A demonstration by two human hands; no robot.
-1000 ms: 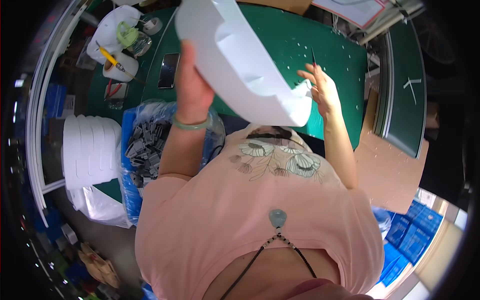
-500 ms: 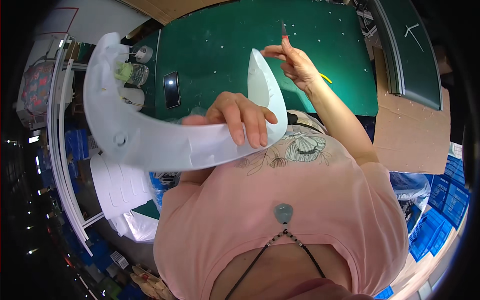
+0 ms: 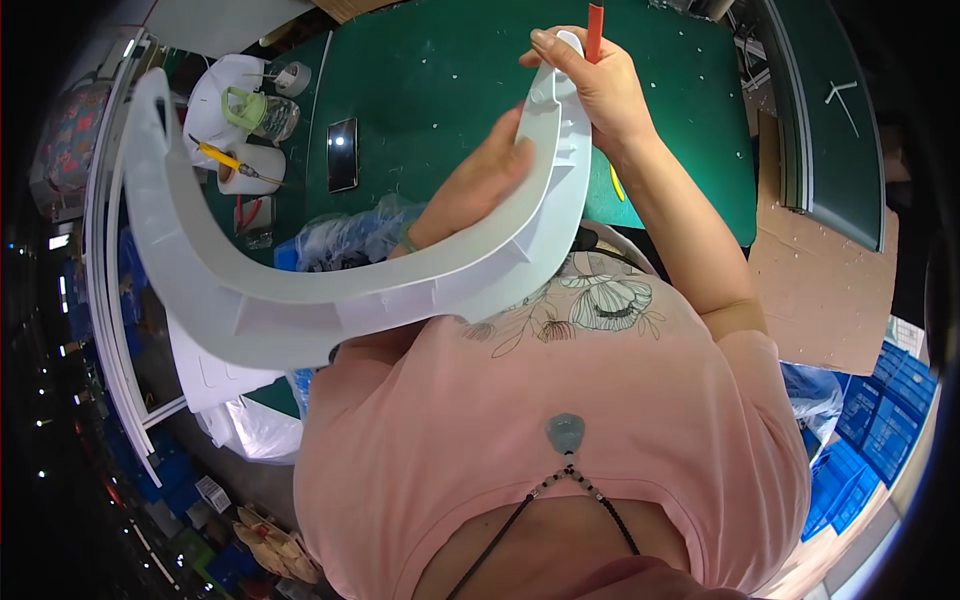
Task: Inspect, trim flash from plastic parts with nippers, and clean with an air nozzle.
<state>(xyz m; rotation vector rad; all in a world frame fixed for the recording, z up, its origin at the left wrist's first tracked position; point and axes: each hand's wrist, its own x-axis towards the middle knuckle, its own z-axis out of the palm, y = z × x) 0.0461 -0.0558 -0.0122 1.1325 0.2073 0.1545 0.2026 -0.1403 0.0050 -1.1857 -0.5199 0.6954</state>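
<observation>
A large curved white plastic part point(image 3: 330, 300), ribbed along its edge, spans the space in front of my chest. My left hand point(image 3: 475, 190) is on its inner edge near the right arm of the curve, thumb in front and fingers partly hidden and blurred behind it. My right hand point(image 3: 610, 95) is at the upper right tip of the part, thumb and fingers close around that end. Out of the same hand sticks the red handle point(image 3: 595, 35) of a small knife, its blade not visible now.
A green work table point(image 3: 450, 90) lies beyond, with a black phone point(image 3: 343, 155), a yellow-handled tool point(image 3: 215, 153) by a white roll point(image 3: 255, 170), and a green-lidded jar point(image 3: 265, 115). A yellow curved handle point(image 3: 616, 183) lies by my right forearm. Cardboard point(image 3: 830, 290) and blue crates point(image 3: 880, 420) stand right.
The part has turned over, showing its ribbed side, with its right end raised. My left hand slid toward that end. My right hand moved up to the tip, and the knife's blade no longer shows.
</observation>
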